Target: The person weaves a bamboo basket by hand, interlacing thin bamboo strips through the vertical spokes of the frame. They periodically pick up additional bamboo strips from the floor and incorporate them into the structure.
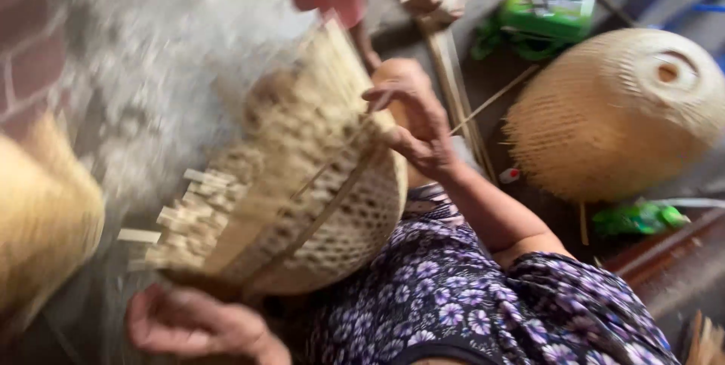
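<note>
So the main thing here is a half-woven pale bamboo basket point(302, 184), bowl-shaped, tipped on its side over the person's lap, with a darker hoop band running around it and loose flat strip ends sticking out along the rim on the left. It's pretty motion-blurred, so the weave detail is hard to read. The right hand point(411, 127) sits on the upper edge of the basket, fingers curled and pinching at the strips there. The left hand point(192, 323) is underneath at the bottom edge, fingers half curled, touching or just under the rim; can't tell if it's really gripping. The floral purple dress point(461, 297) fills the lower middle. The ground is grey rough concrete point(151, 55), with a red brick wall point(26, 48) at the far left. A finished round woven bamboo basket point(619, 108) lies upside down on the right, well apart, with a green box point(547, 3) near it and long bamboo slats point(453, 78) between.
</note>
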